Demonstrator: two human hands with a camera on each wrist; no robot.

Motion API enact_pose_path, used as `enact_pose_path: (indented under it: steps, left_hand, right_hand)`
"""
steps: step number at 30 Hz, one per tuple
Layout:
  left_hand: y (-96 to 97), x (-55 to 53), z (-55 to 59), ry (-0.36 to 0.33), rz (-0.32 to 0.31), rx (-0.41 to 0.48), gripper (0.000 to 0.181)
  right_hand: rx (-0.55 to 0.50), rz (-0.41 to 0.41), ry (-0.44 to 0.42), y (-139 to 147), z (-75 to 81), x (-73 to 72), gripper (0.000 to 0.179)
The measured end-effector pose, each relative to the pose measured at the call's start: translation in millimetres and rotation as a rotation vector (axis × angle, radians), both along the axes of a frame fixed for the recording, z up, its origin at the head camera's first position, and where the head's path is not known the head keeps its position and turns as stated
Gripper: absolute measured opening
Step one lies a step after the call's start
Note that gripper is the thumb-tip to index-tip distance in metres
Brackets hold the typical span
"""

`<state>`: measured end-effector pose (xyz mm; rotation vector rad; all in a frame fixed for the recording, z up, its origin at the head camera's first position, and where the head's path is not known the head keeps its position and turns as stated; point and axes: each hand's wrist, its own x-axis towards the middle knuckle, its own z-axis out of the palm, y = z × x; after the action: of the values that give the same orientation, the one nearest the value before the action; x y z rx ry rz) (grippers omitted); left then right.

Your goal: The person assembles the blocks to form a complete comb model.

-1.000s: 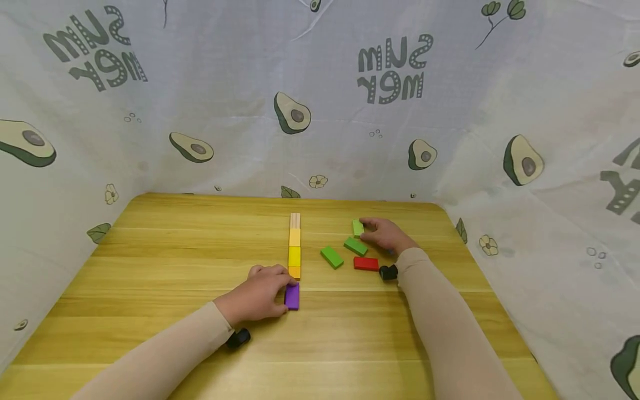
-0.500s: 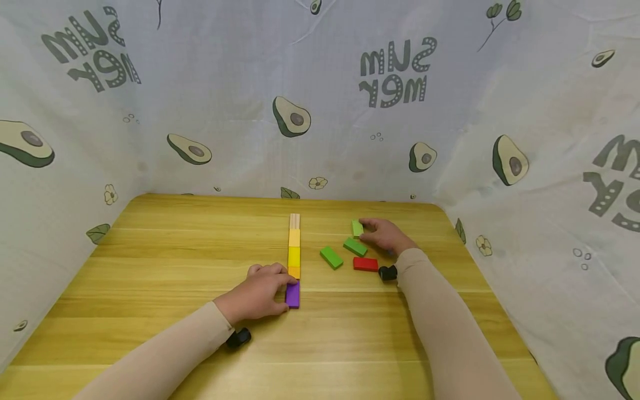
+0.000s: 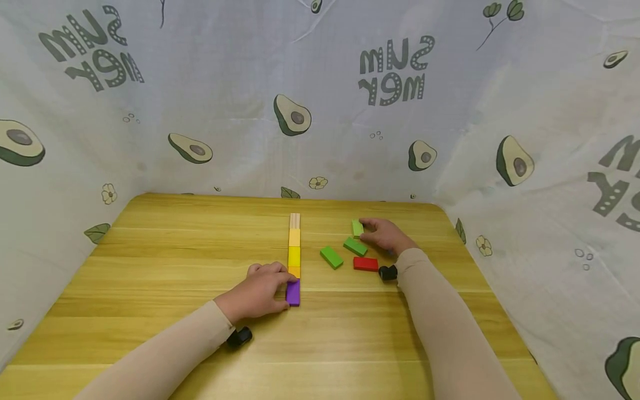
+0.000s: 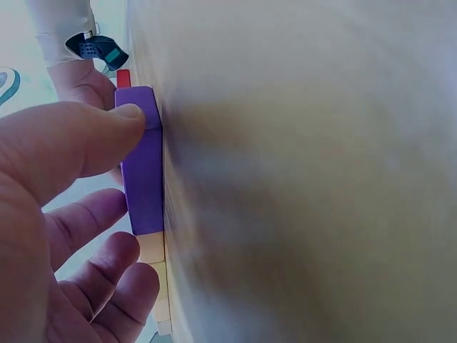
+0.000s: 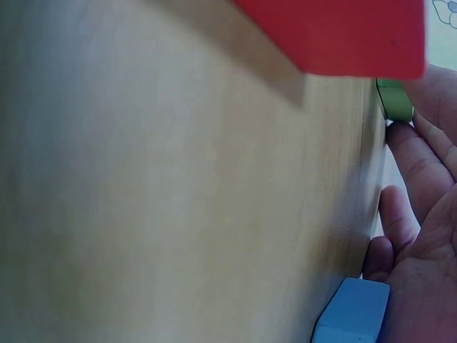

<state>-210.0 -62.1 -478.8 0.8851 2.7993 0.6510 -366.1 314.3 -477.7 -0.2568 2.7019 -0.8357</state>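
My left hand (image 3: pixel 260 291) pinches a purple block (image 3: pixel 293 293) lengthwise between thumb and a finger. This block lies flat at the near end of a straight row: an orange block (image 3: pixel 294 272), a yellow block (image 3: pixel 294 256), a pale orange block (image 3: pixel 294 238) and a plain wooden block (image 3: pixel 295 220). In the left wrist view the thumb presses the purple block's (image 4: pixel 143 171) near end. Farther right, my right hand (image 3: pixel 387 234) has thumb and index finger at a light green block (image 3: pixel 357 228), apparently pinching it on the table.
Two green blocks, one angled block (image 3: pixel 331 257) and another block (image 3: pixel 355 246), lie between the row and my right hand. A red block (image 3: pixel 365 264) sits just nearer. Under the right wrist is a blue block (image 5: pixel 353 314). Printed cloth (image 3: pixel 225 111) surrounds the wooden table (image 3: pixel 150 266).
My left hand has slid the purple block a little away from me, closing the small gap to the orange block. The right hand and the green blocks have stayed in place.
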Motion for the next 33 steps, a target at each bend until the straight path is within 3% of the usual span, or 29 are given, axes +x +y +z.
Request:
enact_pose_path:
  steps: [10, 15, 20, 33]
  left_hand:
    - [-3.0, -6.6, -3.4, -0.023, 0.028, 0.056, 0.055]
    - [-3.7, -14.9, -4.6, -0.053, 0.065, 0.039, 0.066]
    - [-3.7, -24.7, -5.9, -0.124, 0.089, 0.003, 0.077]
    - [-8.4, -46.4, -10.3, -0.208, 0.093, 0.033, 0.083]
  right_hand:
    - [-0.023, -0.003, 0.000, -0.2, -1.4, 0.6, 0.066]
    - [-0.023, -0.002, 0.000, 1.1, -3.1, 0.3, 0.066]
    - [-0.022, -0.004, 0.004, 0.9, -4.0, 0.9, 0.066]
    - [-0.064, -0.005, 0.013, -0.2, -5.7, 1.2, 0.067]
